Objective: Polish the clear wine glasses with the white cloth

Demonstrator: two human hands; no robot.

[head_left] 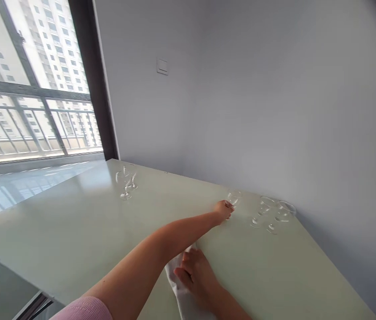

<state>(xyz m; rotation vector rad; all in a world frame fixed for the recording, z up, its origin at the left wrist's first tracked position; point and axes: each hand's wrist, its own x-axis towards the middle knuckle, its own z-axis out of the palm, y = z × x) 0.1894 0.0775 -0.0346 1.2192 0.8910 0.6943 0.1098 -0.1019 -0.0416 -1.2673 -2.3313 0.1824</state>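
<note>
My left hand [224, 211] reaches across the table to the right, its fingers closed round the stem of a clear wine glass [234, 197]. That glass is upright, with its bowl above my fingers. Nearer to me, my right hand [197, 271] lies on a white cloth [188, 302] with its fingers curled onto it. My left forearm covers the cloth's far end in part. To the right of the held glass stand two more stemmed glasses, a nearer wine glass [283, 211] and another wine glass [265, 206].
At the far left of the pale glossy table [84, 235] stands a wine glass [123, 178], with another wine glass [134, 181] close behind it. A grey wall [257, 111] borders the table's back and right. A large window [34, 89] is at the left.
</note>
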